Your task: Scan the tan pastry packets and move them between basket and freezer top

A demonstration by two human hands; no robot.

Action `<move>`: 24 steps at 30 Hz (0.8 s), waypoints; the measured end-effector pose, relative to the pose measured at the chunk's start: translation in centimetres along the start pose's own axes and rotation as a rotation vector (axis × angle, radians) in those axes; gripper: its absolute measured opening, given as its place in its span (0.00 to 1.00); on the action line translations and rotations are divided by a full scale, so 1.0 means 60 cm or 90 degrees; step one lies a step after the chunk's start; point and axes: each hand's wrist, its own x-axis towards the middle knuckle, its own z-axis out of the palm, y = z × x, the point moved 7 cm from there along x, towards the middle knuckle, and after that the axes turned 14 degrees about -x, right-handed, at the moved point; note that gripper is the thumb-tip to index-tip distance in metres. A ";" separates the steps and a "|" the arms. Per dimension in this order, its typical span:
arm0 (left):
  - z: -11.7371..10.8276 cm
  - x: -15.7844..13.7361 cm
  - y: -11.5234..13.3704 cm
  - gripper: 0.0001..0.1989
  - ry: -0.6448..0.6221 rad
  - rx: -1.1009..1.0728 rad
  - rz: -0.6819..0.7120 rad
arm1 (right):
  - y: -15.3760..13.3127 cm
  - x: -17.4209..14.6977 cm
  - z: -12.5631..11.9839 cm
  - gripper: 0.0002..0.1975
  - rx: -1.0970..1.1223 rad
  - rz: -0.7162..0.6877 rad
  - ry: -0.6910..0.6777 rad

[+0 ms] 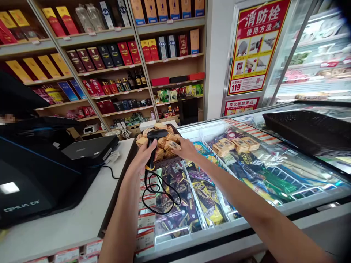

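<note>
A black barcode scanner (157,134) is held by its handle in my left hand (143,156), its head over a dark woven basket (169,162). Its black cable (161,212) hangs in loops over the freezer glass. Small tan packages fill the basket in a heap. At the basket's right side, my right hand (187,149) has its fingers closed on a tan package (172,146) that bears a barcode. More tan packages (241,145) lie on the freezer top to the right, apart from my hands.
A chest freezer (178,248) with bagged goods under glass spans the middle and right. Another dark basket (304,128) rests on it. At left, a white counter (71,223) carries a black checkout machine (30,179). Stocked shelves (109,67) line the back; part of a person shows far left.
</note>
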 end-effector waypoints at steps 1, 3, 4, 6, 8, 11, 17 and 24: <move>0.007 -0.002 0.001 0.26 -0.006 0.023 0.013 | -0.013 0.010 0.013 0.31 0.015 0.006 -0.024; 0.020 -0.008 0.006 0.26 -0.013 0.061 0.049 | -0.026 0.018 0.023 0.30 0.056 0.005 -0.010; 0.025 -0.011 0.009 0.25 -0.015 0.076 0.069 | -0.025 0.016 0.020 0.30 0.080 0.002 0.022; 0.036 -0.017 0.012 0.25 -0.025 0.098 0.102 | -0.008 0.002 -0.001 0.29 0.125 -0.006 0.114; 0.050 -0.020 0.007 0.25 -0.054 0.109 0.105 | 0.020 -0.021 -0.032 0.28 0.133 -0.022 0.207; 0.075 -0.018 -0.018 0.25 -0.114 0.097 0.069 | 0.069 -0.053 -0.081 0.24 0.099 -0.030 0.320; 0.109 0.005 -0.071 0.26 -0.126 0.063 0.063 | 0.117 -0.052 -0.111 0.22 0.035 0.030 0.327; 0.106 0.012 -0.078 0.26 -0.104 0.036 0.071 | 0.107 -0.039 -0.096 0.23 0.008 -0.009 0.278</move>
